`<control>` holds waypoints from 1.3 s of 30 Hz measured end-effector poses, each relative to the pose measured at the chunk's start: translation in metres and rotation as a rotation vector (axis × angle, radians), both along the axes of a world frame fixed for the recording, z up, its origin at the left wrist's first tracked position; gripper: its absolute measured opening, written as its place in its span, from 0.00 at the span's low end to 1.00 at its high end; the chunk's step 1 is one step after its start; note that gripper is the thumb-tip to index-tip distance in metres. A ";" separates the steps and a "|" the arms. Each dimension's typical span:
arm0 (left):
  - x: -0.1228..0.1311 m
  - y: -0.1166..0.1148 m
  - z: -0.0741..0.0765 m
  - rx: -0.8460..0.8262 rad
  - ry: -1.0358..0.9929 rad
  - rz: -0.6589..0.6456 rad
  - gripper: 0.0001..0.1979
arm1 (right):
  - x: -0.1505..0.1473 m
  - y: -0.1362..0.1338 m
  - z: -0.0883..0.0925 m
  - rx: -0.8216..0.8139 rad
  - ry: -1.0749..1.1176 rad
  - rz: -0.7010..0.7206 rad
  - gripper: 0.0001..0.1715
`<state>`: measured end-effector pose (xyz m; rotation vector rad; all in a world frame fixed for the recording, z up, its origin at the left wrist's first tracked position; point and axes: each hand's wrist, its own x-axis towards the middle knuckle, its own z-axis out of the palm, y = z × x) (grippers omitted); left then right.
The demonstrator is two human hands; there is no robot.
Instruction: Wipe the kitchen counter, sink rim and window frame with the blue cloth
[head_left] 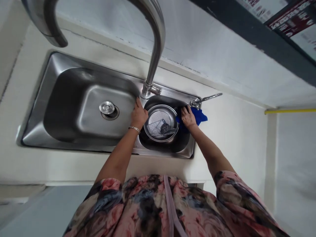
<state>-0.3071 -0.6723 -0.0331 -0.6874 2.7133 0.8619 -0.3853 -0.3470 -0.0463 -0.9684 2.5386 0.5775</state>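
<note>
My left hand (138,115) rests with its fingers spread on the steel divider (136,138) of a double stainless steel sink (74,131), and a metal bangle circles that wrist. My right hand (188,118) presses a blue cloth (200,116) against the far right rim of the small basin. Inside that basin sits a round steel mesh strainer (160,123) holding a folded grey cloth (153,128) and a dark scrubber (165,128). Neither hand touches the strainer.
A curved steel faucet (154,49) rises between the basins, with a lever handle (208,97) to its right. The large basin has a metal drain stopper (107,109). A white counter (229,131) surrounds the sink, below a white wall (209,56).
</note>
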 end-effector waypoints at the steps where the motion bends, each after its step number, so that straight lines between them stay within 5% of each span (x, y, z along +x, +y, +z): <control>1: 0.000 0.000 0.000 0.000 0.000 0.002 0.43 | 0.002 0.001 -0.003 0.000 0.003 -0.001 0.37; 7: 0.001 -0.002 0.001 0.010 0.032 0.001 0.43 | 0.033 0.009 -0.005 0.073 0.046 -0.052 0.39; 17: 0.000 0.000 0.005 0.010 0.039 0.000 0.43 | 0.123 0.009 0.028 0.034 -0.218 -0.182 0.30; 21: 0.000 -0.001 0.006 0.010 0.037 -0.013 0.44 | 0.153 -0.013 0.035 0.074 -0.394 -0.302 0.21; 29: -0.001 0.000 0.008 -0.016 0.032 -0.028 0.44 | 0.162 -0.074 0.032 0.099 -0.528 -0.556 0.23; 39: -0.001 0.002 0.008 -0.001 0.058 0.003 0.40 | 0.180 -0.158 0.041 -0.202 -0.612 -0.523 0.19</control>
